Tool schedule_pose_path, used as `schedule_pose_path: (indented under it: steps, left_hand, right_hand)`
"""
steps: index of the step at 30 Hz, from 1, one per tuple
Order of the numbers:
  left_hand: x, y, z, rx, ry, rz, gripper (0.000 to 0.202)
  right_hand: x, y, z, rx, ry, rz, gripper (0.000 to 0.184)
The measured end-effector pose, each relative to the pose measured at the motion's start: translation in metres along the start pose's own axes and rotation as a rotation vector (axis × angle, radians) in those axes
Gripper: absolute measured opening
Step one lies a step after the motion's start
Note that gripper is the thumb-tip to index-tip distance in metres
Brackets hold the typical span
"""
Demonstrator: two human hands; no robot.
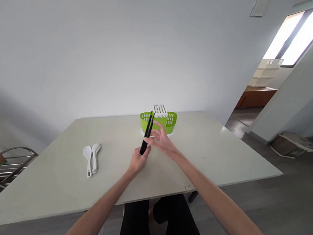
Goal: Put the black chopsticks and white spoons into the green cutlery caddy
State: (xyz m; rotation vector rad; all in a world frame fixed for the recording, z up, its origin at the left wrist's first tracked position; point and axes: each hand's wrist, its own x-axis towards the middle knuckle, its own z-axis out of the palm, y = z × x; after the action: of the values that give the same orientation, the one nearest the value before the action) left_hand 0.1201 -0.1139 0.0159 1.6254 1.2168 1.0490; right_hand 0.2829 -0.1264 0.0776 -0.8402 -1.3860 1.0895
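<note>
A bundle of black chopsticks (148, 131) stands nearly upright over the table, leaning slightly to the right. Around its lower end my left hand (139, 159) is closed. My right hand (162, 140) is beside the upper part of the chopsticks, with its fingers apart and the thumb across them; whether it touches them I cannot tell. Just behind both hands sits a green utensil basket (171, 123) with slotted sides and a white base. Its middle compartment has a white slotted top (159, 110). The chopsticks and my right hand hide part of its front.
White spoons (87, 155) lie on the left of the pale table (197, 146), some stacked together. A metal rack (4, 170) stands past the table's left edge. The wall (124, 49) rises behind the table. On the floor at right is a lidded bin or box (288, 145).
</note>
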Motion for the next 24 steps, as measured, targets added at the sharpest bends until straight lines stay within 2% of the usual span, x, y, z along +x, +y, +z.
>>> schedule_pose_path:
  steps: [4, 5, 9, 11, 13, 15, 16, 18, 20, 22, 24]
  left_hand:
    - [0.002, 0.000, 0.011, 0.004, -0.045, 0.063, 0.053]
    - [0.002, -0.001, 0.013, 0.005, -0.050, 0.071, 0.051]
    - [-0.003, -0.007, 0.012, 0.026, -0.045, 0.065, 0.046]
    - [-0.009, -0.006, 0.001, 0.059, -0.060, 0.088, 0.034]
    - [-0.017, -0.002, -0.019, 0.141, -0.125, 0.180, 0.024]
    - [-0.025, 0.002, -0.048, 0.262, -0.189, 0.307, 0.047]
    - [-0.028, 0.003, -0.065, 0.322, -0.179, 0.348, 0.051]
    - [-0.030, 0.001, -0.101, 0.448, 0.009, 0.353, 0.045]
    - [-0.028, -0.008, -0.137, 0.609, 0.291, 0.269, 0.039]
    - [-0.026, -0.019, -0.166, 0.783, 0.508, 0.122, 0.048]
    - [-0.027, -0.031, -0.187, 0.932, 0.605, -0.034, 0.070]
  right_hand:
    - [0.017, -0.008, 0.029, 0.150, 0.054, 0.047, 0.043]
    - [0.019, -0.007, 0.036, 0.163, 0.073, 0.060, 0.038]
    - [0.015, -0.002, 0.059, 0.169, 0.141, 0.082, 0.054]
    - [0.012, 0.000, 0.065, 0.151, 0.169, 0.085, 0.059]
    - [0.009, 0.003, 0.066, 0.148, 0.189, 0.082, 0.059]
    - [0.008, 0.008, 0.064, 0.152, 0.199, 0.081, 0.060]
    - [0.008, 0.011, 0.063, 0.153, 0.201, 0.089, 0.060]
    - [0.007, 0.017, 0.062, 0.155, 0.191, 0.124, 0.061]
    - [0.005, 0.024, 0.063, 0.157, 0.172, 0.164, 0.060]
    - [0.004, 0.030, 0.065, 0.154, 0.151, 0.186, 0.059]
    - [0.003, 0.036, 0.067, 0.151, 0.141, 0.196, 0.058]
